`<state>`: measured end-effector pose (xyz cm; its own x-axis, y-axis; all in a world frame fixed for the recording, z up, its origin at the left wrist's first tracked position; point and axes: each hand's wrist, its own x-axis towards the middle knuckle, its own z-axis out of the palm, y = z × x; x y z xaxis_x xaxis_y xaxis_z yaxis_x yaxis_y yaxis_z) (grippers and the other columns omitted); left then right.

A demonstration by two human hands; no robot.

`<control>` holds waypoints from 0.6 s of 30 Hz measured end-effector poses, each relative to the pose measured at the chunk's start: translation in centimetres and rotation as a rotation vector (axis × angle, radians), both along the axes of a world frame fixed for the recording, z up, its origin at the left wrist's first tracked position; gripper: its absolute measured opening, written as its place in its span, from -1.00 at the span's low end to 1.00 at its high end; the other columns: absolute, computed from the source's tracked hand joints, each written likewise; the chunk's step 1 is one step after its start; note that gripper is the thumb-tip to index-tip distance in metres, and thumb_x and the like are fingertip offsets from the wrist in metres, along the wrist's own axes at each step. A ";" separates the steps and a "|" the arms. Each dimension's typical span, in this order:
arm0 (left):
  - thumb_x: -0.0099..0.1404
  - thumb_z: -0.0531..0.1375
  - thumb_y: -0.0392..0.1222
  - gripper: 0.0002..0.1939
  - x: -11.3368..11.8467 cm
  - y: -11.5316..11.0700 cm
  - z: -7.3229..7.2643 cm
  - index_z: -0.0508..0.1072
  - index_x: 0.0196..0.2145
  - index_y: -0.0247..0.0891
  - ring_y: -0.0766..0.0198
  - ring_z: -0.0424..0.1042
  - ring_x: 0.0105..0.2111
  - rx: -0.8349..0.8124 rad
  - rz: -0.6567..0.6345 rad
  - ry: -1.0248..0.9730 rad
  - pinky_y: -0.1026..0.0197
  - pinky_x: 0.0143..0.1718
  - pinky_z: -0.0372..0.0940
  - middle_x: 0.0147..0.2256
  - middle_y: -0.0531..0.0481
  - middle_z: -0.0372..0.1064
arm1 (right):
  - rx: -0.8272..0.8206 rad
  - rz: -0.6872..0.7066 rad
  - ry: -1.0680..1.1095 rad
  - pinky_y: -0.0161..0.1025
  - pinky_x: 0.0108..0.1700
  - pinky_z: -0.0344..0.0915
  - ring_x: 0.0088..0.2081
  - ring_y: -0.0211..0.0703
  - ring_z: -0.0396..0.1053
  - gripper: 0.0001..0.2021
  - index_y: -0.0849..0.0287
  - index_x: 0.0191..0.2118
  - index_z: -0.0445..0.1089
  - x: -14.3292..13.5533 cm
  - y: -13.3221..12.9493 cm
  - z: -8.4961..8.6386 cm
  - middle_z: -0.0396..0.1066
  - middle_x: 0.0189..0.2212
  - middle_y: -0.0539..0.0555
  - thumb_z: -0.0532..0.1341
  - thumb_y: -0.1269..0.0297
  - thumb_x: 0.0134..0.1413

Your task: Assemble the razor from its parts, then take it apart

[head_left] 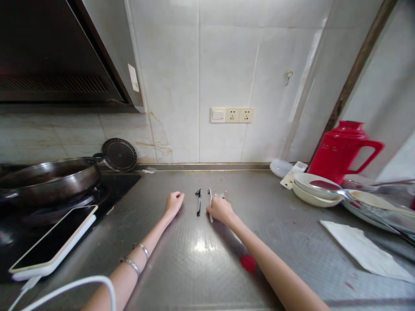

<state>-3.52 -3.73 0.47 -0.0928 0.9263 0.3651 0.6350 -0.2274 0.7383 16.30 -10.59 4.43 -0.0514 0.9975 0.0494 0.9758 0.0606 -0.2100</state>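
Observation:
My left hand [174,202] rests on the steel counter with its fingers curled into a loose fist, and nothing shows in it. Between my two hands lies a black and silver razor [199,204], its head pointing away from me. My right hand [221,210] is closed, its fingers at a slim, pale-handled item [210,200] that stands parallel to the razor. Part of that item is covered by the fingers, and its exact kind is unclear. Just behind the right hand is a small clear object [221,194], partly hidden by the knuckles.
At left, a metal pan [52,179] sits on the black stove, with a phone on a white power bank [55,242] and its cable nearer me. Stacked bowls [316,199], a red thermos [340,151] and a white paper napkin [363,248] occupy the right.

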 end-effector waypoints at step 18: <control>0.05 -0.03 -0.13 -0.72 -0.1 -0.2 0.3 0.24 -0.71 -0.28 0.35 0.19 -0.60 0.007 0.004 -0.007 0.33 -0.55 -0.03 -0.71 0.09 0.15 | -0.009 -0.015 0.017 -0.23 -0.25 0.28 -0.20 0.03 0.40 -0.65 0.32 -0.22 0.43 0.0 -0.1 -0.3 0.43 -0.27 0.34 0.03 0.20 0.03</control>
